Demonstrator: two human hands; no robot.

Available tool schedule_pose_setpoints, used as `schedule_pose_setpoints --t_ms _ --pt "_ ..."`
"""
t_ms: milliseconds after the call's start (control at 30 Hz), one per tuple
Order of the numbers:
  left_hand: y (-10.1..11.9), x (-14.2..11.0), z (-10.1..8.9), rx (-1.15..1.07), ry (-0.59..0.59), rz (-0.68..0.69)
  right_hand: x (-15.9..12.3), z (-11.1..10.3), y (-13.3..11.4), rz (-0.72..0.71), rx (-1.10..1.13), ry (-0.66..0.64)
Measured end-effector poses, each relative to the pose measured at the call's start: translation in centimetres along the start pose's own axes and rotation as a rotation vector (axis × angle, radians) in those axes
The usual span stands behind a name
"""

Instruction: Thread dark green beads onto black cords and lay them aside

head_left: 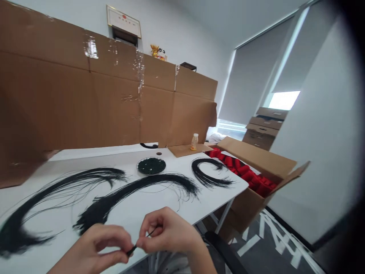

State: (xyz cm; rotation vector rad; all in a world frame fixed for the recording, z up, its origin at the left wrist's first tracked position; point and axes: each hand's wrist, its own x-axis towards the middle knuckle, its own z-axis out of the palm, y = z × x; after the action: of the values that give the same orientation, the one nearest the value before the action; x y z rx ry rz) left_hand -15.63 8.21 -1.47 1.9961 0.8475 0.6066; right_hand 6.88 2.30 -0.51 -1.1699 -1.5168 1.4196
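Observation:
Both hands meet near the table's front edge. My left hand (104,245) pinches a small dark piece (131,250) between thumb and fingertips. Closed beside it, my right hand (169,232) grips a thin dark strand (152,231) that runs toward that piece. Whether strand and piece are joined is too small to tell. Just beyond the hands lies a curved bundle of black strands (137,185). Another bundle of black strands (57,188) spreads at the left, and a curled bundle (201,176) rests at the right. A round dish (138,168) holds many tiny dark green pieces.
A tall cardboard screen (114,99) stands along the back of the white table (171,213). A small bottle (194,142) sits on a cardboard flap (182,150). To the right, an open carton (245,209) contains red items (248,173). White strips (278,236) litter the floor.

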Motion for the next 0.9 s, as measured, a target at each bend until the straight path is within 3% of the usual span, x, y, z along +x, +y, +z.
schedule_pose_setpoints --t_ms 100,200,300,367,500,600,700,767,900 --pt "2.2 -0.1 0.0 -0.112 -0.074 -0.089 0.0 0.2 -0.4 -0.014 -0.073 0.012" --pt "2.1 -0.1 -0.2 -0.112 -0.066 -0.112 0.3 0.4 -0.1 -0.032 -0.172 0.019" --pt "0.8 -0.2 -1.3 0.007 0.043 -0.136 0.4 0.1 0.4 -0.045 -0.303 0.008" --pt "-0.5 -0.6 -2.6 0.115 0.206 -0.163 0.1 -1.1 0.5 -0.059 -0.383 -0.008" --pt "-3.4 -1.7 -6.1 0.381 0.604 -0.259 -1.0 -6.7 -0.2 -0.088 -0.501 0.012" --pt "-5.0 -1.7 -7.8 0.478 0.748 -0.346 -0.6 -12.6 -0.8 -0.049 -0.581 0.052" --pt "-6.0 0.2 -7.9 0.536 0.718 -0.378 2.0 -17.6 -0.8 0.027 -0.689 0.143" --pt "-6.4 2.1 -7.4 0.562 0.657 -0.363 4.7 -19.5 -0.3 0.058 -0.763 0.235" --pt "-6.3 4.9 -6.4 0.614 0.594 -0.305 9.1 -19.4 1.3 0.067 -0.872 0.356"
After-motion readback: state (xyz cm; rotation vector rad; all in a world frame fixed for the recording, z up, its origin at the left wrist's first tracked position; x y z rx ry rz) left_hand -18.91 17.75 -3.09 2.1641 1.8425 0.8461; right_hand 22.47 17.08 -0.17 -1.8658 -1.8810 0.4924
